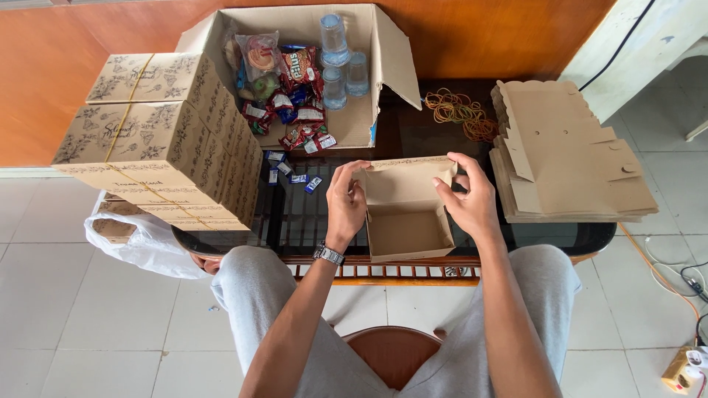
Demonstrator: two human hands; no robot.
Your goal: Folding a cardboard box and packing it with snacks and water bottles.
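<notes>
Passage forward blocked by the open carton [383,66] of snacks. Left flank walled by stacked printed boxes [158,140]; right flank by the flat box blanks [568,158]. Free room — bare glass table [295,221] left of the small box [405,214], loose sachets [291,171] beyond.

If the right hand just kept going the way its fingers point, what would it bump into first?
The right hand points up-left across the small open box it holds. Past that box, probably the big carton of snacks and cups, though depth is unclear.

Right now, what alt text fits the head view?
Both hands, left hand and right hand, hold an open brown cardboard box on a glass table. Finished boxes are stacked left, flat blanks right.
</notes>
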